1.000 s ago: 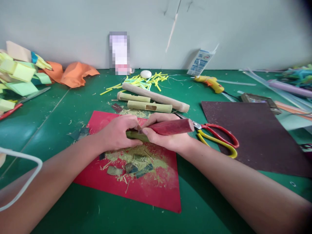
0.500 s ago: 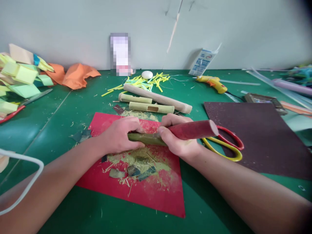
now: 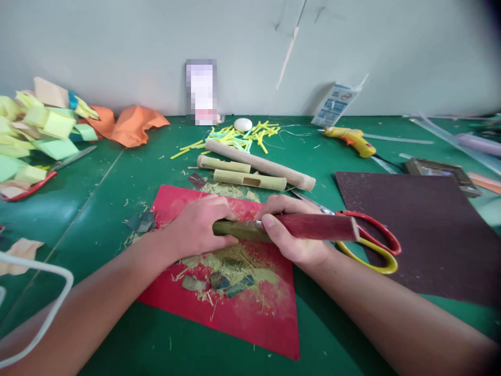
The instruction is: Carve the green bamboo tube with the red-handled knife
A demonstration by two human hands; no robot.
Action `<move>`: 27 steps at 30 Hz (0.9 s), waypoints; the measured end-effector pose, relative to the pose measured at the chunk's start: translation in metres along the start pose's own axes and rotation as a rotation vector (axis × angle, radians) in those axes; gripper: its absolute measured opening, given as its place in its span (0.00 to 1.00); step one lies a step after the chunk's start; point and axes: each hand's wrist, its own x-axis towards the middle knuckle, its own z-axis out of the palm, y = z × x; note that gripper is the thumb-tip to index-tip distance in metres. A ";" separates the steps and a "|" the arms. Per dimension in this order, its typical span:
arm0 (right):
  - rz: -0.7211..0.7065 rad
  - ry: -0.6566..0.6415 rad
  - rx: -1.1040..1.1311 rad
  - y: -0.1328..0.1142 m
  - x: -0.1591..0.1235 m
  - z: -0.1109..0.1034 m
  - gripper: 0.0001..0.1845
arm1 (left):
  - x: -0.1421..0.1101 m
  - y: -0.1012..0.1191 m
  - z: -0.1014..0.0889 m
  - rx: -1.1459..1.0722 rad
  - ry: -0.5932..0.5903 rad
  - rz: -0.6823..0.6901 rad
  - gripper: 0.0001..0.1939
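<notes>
My left hand is closed round the left part of a green bamboo piece, pinning it level above a red sheet. In my right hand is a carving tool with a thick dark-red wooden handle. A short bit of its metal shows past my thumb, against the top of the bamboo; the blade's shape is hidden. My right fingers also sit close to the bamboo's right end. Pale shavings and dark scraps of sandpaper-like sheet lie below on the red sheet.
Two cut bamboo tubes and a wooden rod lie beyond my hands. Scissors rest by my right wrist, partly over a dark brown sheet. A yellow glue gun lies behind; folded papers are heaped left.
The tool's handle has swung down from an upward slant to nearly level, and its metal shows more. My left hand still holds the bamboo. The whole view has shifted slightly.
</notes>
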 end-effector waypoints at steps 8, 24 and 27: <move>-0.045 -0.183 0.077 -0.003 0.006 0.004 0.01 | 0.006 0.010 -0.003 0.067 -0.008 -0.145 0.12; 0.096 -0.169 0.034 -0.001 0.009 0.002 0.02 | 0.006 -0.007 0.006 0.040 0.055 0.046 0.14; 0.115 -0.187 0.055 -0.002 0.011 0.002 0.02 | 0.006 -0.008 0.006 0.049 0.039 0.048 0.14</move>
